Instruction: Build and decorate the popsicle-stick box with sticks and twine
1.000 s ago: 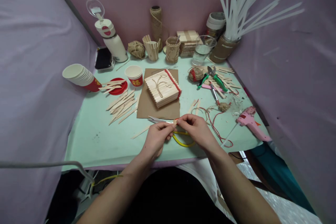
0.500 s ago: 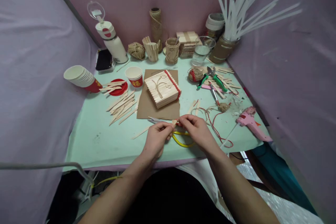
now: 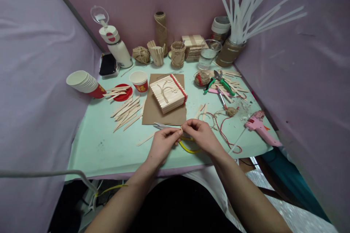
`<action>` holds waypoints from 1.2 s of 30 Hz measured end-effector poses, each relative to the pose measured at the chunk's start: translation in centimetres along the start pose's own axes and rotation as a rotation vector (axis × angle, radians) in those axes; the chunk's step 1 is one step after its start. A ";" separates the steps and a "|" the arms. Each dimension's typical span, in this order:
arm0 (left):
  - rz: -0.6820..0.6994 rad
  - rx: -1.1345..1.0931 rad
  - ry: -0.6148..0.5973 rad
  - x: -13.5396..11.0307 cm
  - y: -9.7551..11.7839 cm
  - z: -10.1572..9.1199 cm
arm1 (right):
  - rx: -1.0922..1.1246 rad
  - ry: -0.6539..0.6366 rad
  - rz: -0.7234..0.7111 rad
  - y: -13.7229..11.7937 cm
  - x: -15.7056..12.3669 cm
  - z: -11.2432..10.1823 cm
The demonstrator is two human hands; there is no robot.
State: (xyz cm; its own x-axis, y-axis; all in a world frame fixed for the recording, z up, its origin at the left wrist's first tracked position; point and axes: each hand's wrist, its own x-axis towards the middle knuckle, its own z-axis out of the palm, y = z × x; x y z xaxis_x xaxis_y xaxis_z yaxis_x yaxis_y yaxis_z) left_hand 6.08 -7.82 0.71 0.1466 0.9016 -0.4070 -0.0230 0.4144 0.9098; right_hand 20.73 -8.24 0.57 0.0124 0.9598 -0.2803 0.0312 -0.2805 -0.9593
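Left hand (image 3: pixel 163 143) and right hand (image 3: pixel 201 134) clamp their grip on one small pale piece (image 3: pixel 181 128), above scissors (image 3: pixel 188 150); bench (image 3: pixel 115 158) spreads leftward to its edge

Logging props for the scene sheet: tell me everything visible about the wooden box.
The wooden box is pale and squarish, seemingly built from flat sticks, with a scalloped left edge. A red strip runs along its right top edge; twine on top curves like a branching stem, near small rounded shapes. It looks closed, sitting flat and angled on brown cardboard. Neither the left hand nor the right hand touches it. Inside not visible.
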 end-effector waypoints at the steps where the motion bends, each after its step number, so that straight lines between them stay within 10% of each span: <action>1: 0.012 0.012 0.008 0.2 0.2 -0.3 | -0.009 -0.001 0.004 0.0 0.1 -0.1; 14: 0.063 -0.066 0.052 2.0 0.6 -1.2 | -0.110 -0.002 -0.036 0.5 1.7 0.6; 27: 0.060 -0.152 0.158 2.6 0.4 -2.9 | -0.740 0.189 -0.273 0.6 5.0 1.7; 32: 0.038 -0.195 0.138 2.4 0.8 -3.0 | -0.694 0.275 -0.355 -0.9 2.5 0.1; 36: -0.008 -0.247 0.097 2.0 1.2 -2.7 | -0.881 0.097 -0.258 -2.8 -2.4 -3.4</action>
State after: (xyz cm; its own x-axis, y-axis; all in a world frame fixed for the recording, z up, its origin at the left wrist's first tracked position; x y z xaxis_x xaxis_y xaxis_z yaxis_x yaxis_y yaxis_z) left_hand 3.70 -5.19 0.73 0.0528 0.9009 -0.4309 -0.2650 0.4286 0.8637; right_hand 23.99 -9.82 4.01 -0.0185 0.9996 -0.0191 0.7933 0.0031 -0.6088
